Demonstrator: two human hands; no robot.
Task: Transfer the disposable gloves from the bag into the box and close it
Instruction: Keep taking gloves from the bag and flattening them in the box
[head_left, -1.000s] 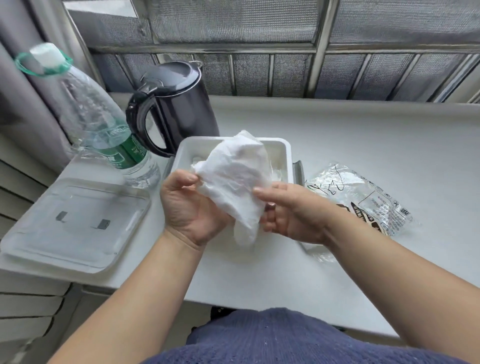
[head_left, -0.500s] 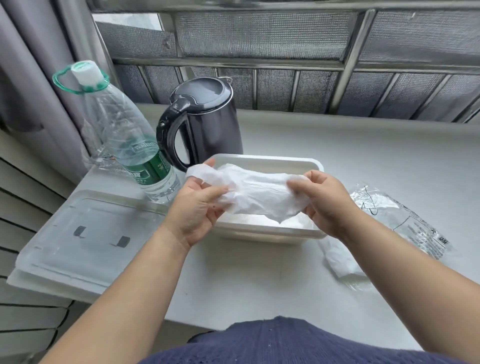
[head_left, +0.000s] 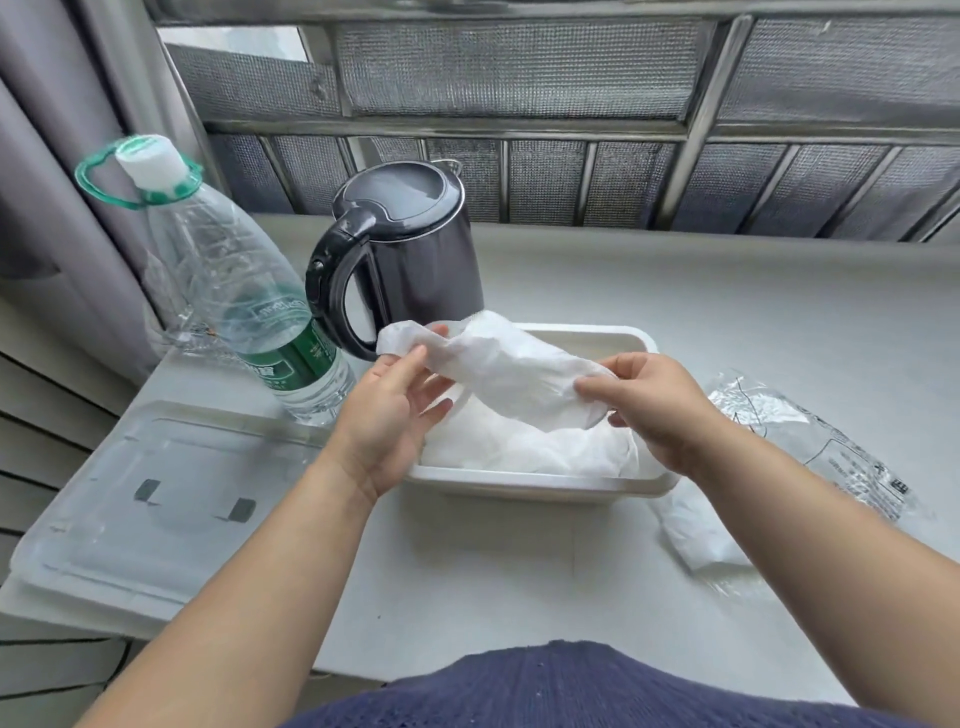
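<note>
Both hands are up over the box (head_left: 540, 484) here, and stretched between them is a crumpled white glove wad (head_left: 511, 371). The left hand (head_left: 392, 415) pinches the wad's left end, thumb on the near side, fingertips curled over the far side, palm turned toward the camera. The right hand (head_left: 652, 410) pinches the right end between thumb and curled fingers. The wad hangs just above the open white box, and a heap of gloves (head_left: 535, 449) already lies inside it, reaching about to the rim. To the right, on the pale table (head_left: 701, 312), lies the clear printed bag (head_left: 815, 441), flat and crinkled, with some white glove material showing at its near end. At the table's left edge the clear lid (head_left: 156, 499) lies flat, apart from the box. Behind the lid stands a water bottle (head_left: 249, 306) with a green label, and a dark kettle (head_left: 410, 254) stands just behind the box's far left corner.
</note>
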